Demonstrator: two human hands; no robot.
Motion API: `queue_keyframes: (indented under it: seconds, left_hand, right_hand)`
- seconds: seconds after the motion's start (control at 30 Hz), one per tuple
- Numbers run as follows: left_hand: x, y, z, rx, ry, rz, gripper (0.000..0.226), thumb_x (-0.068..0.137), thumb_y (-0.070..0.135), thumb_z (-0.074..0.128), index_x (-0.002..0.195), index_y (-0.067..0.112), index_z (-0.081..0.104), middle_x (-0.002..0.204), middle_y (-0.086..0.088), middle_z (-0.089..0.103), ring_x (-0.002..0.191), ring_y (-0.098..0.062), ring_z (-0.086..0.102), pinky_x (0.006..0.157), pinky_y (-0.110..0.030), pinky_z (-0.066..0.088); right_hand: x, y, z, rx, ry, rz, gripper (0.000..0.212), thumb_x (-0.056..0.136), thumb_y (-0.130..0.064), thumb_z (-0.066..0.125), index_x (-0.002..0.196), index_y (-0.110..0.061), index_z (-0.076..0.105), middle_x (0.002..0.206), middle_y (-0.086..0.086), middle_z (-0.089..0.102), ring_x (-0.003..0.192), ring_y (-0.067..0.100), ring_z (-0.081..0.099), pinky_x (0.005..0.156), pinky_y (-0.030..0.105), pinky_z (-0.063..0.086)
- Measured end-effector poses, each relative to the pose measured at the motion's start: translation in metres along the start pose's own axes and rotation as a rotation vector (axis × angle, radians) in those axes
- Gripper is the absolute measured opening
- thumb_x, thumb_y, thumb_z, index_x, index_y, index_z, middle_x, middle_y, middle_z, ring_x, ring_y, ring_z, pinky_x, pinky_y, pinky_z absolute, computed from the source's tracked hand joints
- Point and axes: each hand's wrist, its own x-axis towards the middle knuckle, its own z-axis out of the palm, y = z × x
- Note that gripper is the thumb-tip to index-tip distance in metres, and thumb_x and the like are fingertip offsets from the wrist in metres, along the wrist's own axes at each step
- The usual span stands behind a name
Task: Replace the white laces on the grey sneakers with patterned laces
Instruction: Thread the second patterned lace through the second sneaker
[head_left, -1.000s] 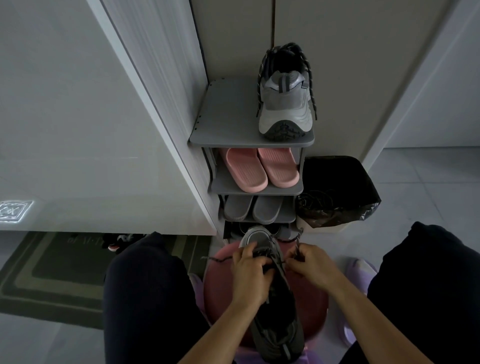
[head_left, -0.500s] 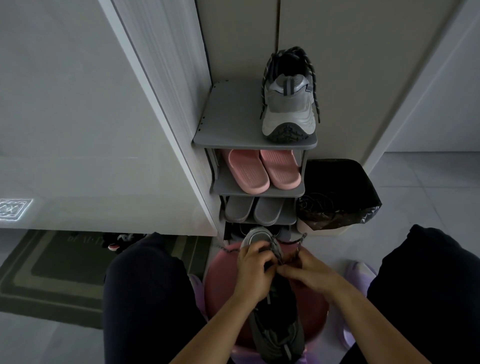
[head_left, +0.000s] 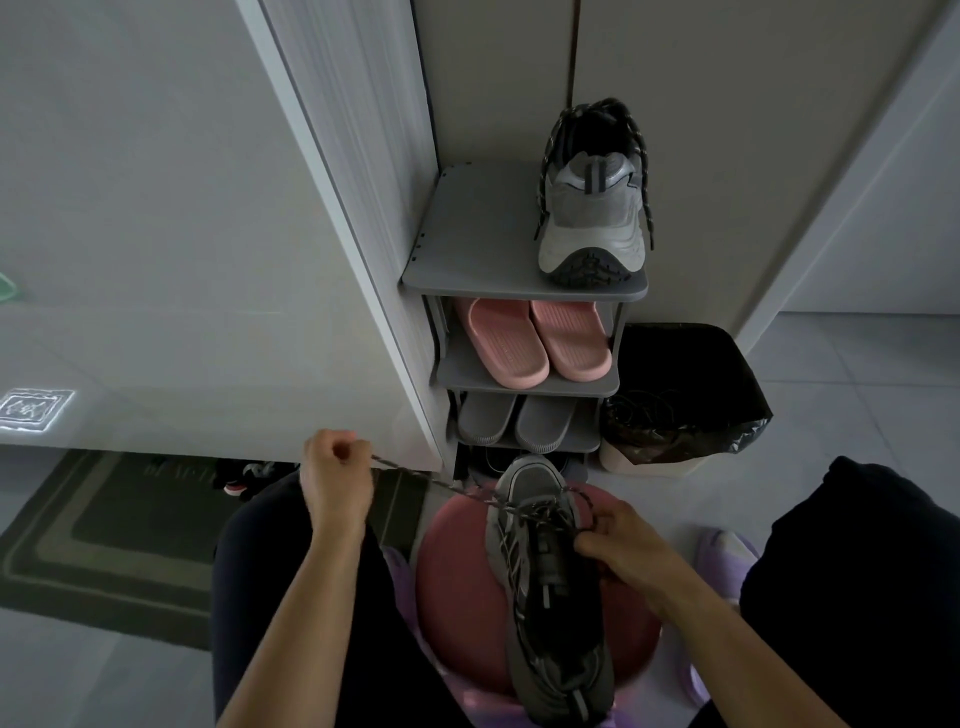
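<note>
A grey sneaker (head_left: 545, 587) lies toe-away on a round red stool (head_left: 457, 587) between my knees. A dark patterned lace (head_left: 431, 480) runs taut from its front eyelets out to the left. My left hand (head_left: 335, 480) grips the end of that lace, raised to the left above my knee. My right hand (head_left: 623, 545) pinches the lacing on the sneaker's right side. A second grey sneaker (head_left: 592, 208), fitted with patterned laces, stands heel-toward-me on the top of the shoe rack (head_left: 467, 260).
The grey rack holds pink slippers (head_left: 535, 343) and grey slippers (head_left: 519, 421) on lower shelves. A bin with a black bag (head_left: 680, 389) stands right of the rack. A dark doormat (head_left: 93, 535) lies at the left. Purple slippers (head_left: 722, 551) are on my feet.
My left hand left the sneaker and moved out to the left, drawing the patterned lace taut. My right hand stayed on the lacing.
</note>
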Motion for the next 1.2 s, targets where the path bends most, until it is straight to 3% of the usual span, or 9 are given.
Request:
queue_keyframes:
  seconds: [0.1,0.2,0.33,0.43,0.5,0.77,0.87,1.03,1.2]
  left_hand:
    - [-0.021,-0.011,0.009,0.753,-0.151,0.322,0.023,0.087,0.012,0.052,0.108,0.005,0.050,0.114,-0.015,0.053,0.100,-0.030,0.052,0.078,-0.037,0.042]
    - [-0.064,-0.013,0.033,0.614,-0.466,0.613,0.037,0.091,0.020,0.053,0.127,0.016,0.046,0.125,-0.002,0.050,0.111,-0.018,0.049,0.087,-0.026,0.040]
    - [-0.099,-0.007,0.067,0.638,-0.831,0.727,0.026,0.090,0.027,0.055,0.113,0.015,0.060,0.117,-0.002,0.054,0.109,-0.018,0.052,0.085,-0.031,0.044]
    - [-0.094,-0.003,0.076,0.712,-0.815,0.704,0.025,0.091,0.027,0.054,0.110,0.015,0.064,0.113,-0.003,0.054,0.106,-0.021,0.055,0.081,-0.030,0.044]
    - [-0.087,0.003,0.069,0.661,-0.778,0.715,0.022,0.091,0.028,0.054,0.104,0.014,0.066,0.108,-0.002,0.055,0.099,-0.018,0.057,0.077,-0.027,0.042]
    - [-0.022,0.000,-0.009,0.735,-0.447,0.494,0.013,0.088,0.021,0.058,0.076,0.017,0.062,0.086,0.006,0.051,0.078,-0.015,0.057,0.066,-0.027,0.043]
    - [-0.022,-0.005,-0.010,0.891,-0.492,0.453,0.014,0.090,0.019,0.055,0.076,0.019,0.059,0.095,0.003,0.055,0.081,-0.015,0.057,0.065,-0.027,0.043]
    - [-0.055,-0.019,0.021,0.775,-0.814,0.510,0.037,0.089,0.023,0.058,0.125,0.020,0.049,0.127,0.002,0.052,0.113,-0.017,0.054,0.090,-0.027,0.043]
    - [-0.082,-0.026,0.047,0.687,-0.841,0.650,0.020,0.089,0.019,0.053,0.109,0.016,0.057,0.115,-0.002,0.058,0.109,-0.021,0.056,0.087,-0.032,0.047]
  right_hand:
    - [0.005,0.008,0.001,-0.048,0.058,-0.012,0.041,0.055,-0.013,0.060,0.092,-0.028,0.063,0.081,-0.001,0.069,0.074,0.013,0.064,0.064,0.026,0.049]
    - [0.006,0.012,0.002,0.019,0.055,0.020,0.048,0.054,-0.011,0.062,0.100,-0.023,0.054,0.087,0.003,0.064,0.078,0.013,0.062,0.063,0.020,0.047]
    - [0.004,0.007,0.003,-0.017,0.059,0.020,0.050,0.054,-0.008,0.064,0.102,-0.005,0.049,0.081,0.006,0.058,0.067,0.007,0.059,0.056,0.020,0.046]
    - [-0.003,-0.003,0.000,-0.013,0.070,-0.035,0.049,0.061,0.003,0.065,0.101,0.023,0.043,0.071,0.026,0.051,0.061,0.030,0.055,0.051,0.035,0.038]
    - [-0.006,-0.009,-0.001,-0.018,0.071,-0.030,0.028,0.071,0.016,0.059,0.093,0.027,0.045,0.064,0.024,0.051,0.056,0.032,0.052,0.047,0.030,0.038]
    - [0.001,0.004,-0.004,0.024,-0.010,0.135,0.039,0.078,0.007,0.054,0.108,-0.017,0.058,0.051,-0.004,0.056,0.039,0.007,0.045,0.040,0.019,0.036]
    - [0.003,0.005,0.000,-0.015,-0.020,0.172,0.029,0.081,0.000,0.055,0.103,-0.019,0.058,0.057,0.002,0.051,0.046,0.010,0.046,0.044,0.021,0.037]
    - [0.004,0.006,0.001,-0.055,-0.012,0.165,0.031,0.082,-0.004,0.057,0.110,-0.018,0.056,0.061,-0.003,0.048,0.052,0.008,0.047,0.047,0.019,0.038]
    - [0.002,0.006,0.002,-0.058,-0.012,0.159,0.030,0.081,-0.006,0.059,0.107,-0.020,0.052,0.072,0.003,0.052,0.062,0.013,0.050,0.055,0.024,0.039]
